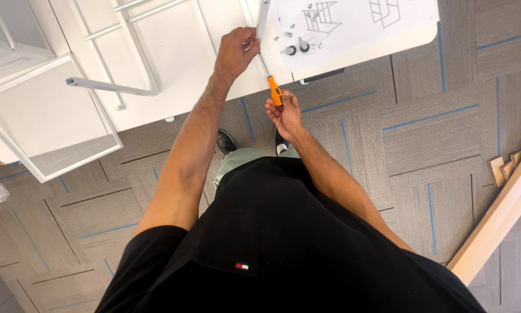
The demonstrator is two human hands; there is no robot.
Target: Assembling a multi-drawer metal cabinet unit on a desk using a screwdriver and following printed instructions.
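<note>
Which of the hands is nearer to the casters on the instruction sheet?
Left. The left hand is on the table just beside the casters; the right hand is off the table edge, gripping the screwdriver.

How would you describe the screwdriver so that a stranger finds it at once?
Start at the white table at the top of the view and go to its near edge. There the right hand holds the screwdriver, its shaft pointing up towards the left hand. Its orange handle sets it apart from the white and grey parts around it.
</note>
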